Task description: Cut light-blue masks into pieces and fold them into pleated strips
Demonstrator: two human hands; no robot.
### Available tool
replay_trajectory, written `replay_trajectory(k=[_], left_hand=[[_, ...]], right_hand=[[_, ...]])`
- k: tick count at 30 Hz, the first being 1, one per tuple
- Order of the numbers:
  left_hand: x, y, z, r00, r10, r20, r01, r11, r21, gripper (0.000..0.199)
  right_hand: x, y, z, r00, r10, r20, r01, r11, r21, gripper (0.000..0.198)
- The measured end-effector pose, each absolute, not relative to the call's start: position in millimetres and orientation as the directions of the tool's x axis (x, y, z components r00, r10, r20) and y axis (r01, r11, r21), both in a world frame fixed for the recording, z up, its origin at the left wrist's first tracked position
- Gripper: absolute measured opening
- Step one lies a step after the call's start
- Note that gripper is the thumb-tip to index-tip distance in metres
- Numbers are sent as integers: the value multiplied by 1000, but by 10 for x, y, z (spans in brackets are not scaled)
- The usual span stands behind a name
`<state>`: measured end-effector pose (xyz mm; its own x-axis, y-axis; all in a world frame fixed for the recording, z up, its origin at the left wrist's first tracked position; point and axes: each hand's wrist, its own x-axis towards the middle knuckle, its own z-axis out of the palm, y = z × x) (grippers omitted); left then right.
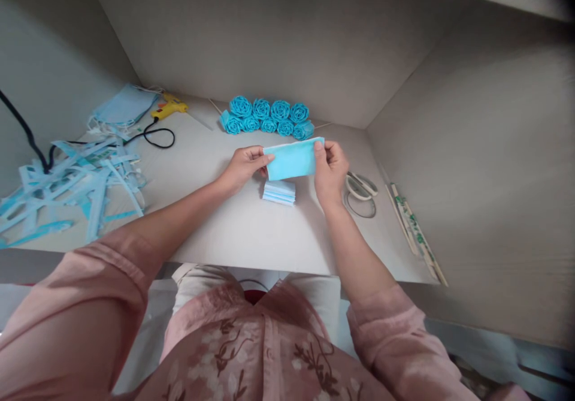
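Between both hands a light blue rectangle of face-mask fabric (293, 160) is stretched out above the table. My left hand (248, 166) pinches its left end, thumb on the front. The upper right corner is gripped by my right hand (330, 164), with the thumb on top and the fingers curled behind. Just below the fabric lies a small stack of folded blue and white pieces (279, 193). Close to my right hand, scissors with pale handles (360, 186) rest on the table, partly covered by that hand.
Two rows of blue fabric roses (268, 116) stand at the back. A yellow glue gun (169, 107) with a black cord and a pile of face masks (124, 106) lie back left. Cut mask strips (96, 179) cover the left. Thin sticks (415, 230) lie along the right wall.
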<state>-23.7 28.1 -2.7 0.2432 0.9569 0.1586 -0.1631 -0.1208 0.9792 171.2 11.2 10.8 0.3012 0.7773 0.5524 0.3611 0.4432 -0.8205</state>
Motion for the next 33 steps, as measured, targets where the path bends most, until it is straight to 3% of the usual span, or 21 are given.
replay_trajectory(k=[16,33], left_hand=[[-210,243,11,212,974,75,-385,13,923,38],[-210,266,-14,206,974,89,-377,-5,926,35]], right_hand=[[1719,133,71,309,747,589,418,449,-790,41],[1743,159,52,316,750,581,442,426,-790,40]])
